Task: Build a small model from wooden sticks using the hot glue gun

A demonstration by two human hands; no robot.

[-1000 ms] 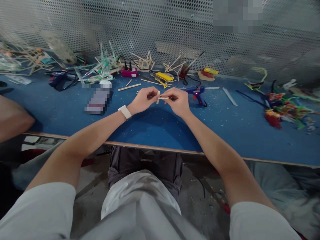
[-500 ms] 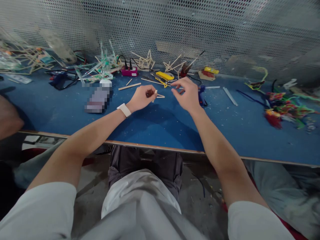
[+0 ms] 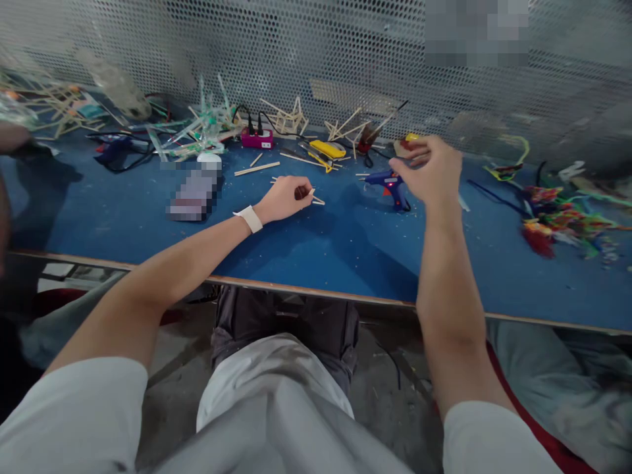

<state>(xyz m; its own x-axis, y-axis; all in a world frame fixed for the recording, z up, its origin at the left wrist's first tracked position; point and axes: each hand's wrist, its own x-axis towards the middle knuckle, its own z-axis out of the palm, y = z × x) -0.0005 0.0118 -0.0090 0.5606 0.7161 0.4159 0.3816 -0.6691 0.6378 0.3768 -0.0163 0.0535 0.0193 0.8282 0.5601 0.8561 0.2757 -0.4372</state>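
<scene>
My left hand (image 3: 285, 197) rests on the blue table (image 3: 316, 250) with its fingers curled round a small piece of joined wooden sticks (image 3: 316, 198), whose ends stick out to the right. A white band is on that wrist. My right hand (image 3: 432, 170) hangs raised above the table, fingers loosely spread and holding nothing. It is just right of and above a blue glue gun (image 3: 388, 183), which lies on the table with a red light showing.
A perforated metal screen (image 3: 296, 59) closes off the back. Along it lie stick frames (image 3: 286, 122), a pink power strip (image 3: 255, 139), a yellow cutter (image 3: 326, 149) and loose sticks (image 3: 255, 169). Coloured pipe cleaners (image 3: 563, 214) are piled at right. A blurred object (image 3: 191, 192) lies left.
My right hand let go of the stick piece and moved up and to the right, past the glue gun. My left hand lowered the piece to the table.
</scene>
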